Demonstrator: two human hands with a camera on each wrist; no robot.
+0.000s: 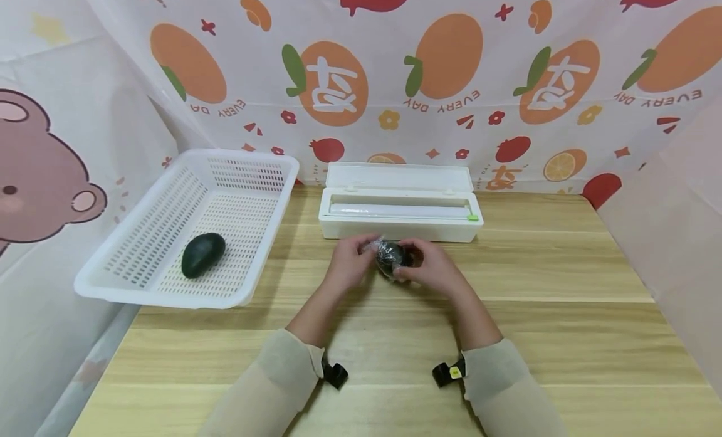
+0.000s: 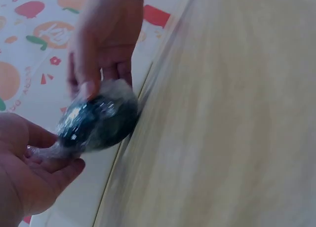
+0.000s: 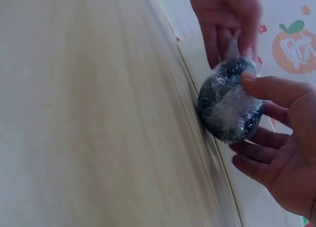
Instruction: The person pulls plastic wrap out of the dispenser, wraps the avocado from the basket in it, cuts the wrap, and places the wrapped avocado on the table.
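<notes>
A dark green avocado [image 1: 390, 256] wrapped in clear plastic film is held between both hands over the table, just in front of the white film box. My left hand [image 1: 351, 261] pinches a twisted end of the film at the avocado's left side, as the left wrist view shows. On the other side my right hand [image 1: 430, 266] grips the avocado, thumb on the near face and fingers beneath it. Crinkled film covers the avocado [image 3: 231, 101] in the right wrist view. A second, unwrapped avocado [image 1: 204, 255] lies in the white basket [image 1: 256, 261] to the left.
Behind the hands stands the white cling film box [image 1: 400, 229], its lid [image 1: 399, 176] raised, with a film roll [image 1: 400, 210] and a green slider [image 1: 472, 217] in it. A patterned cloth [image 1: 389, 123] hangs at the back of the wooden table [image 1: 564, 311].
</notes>
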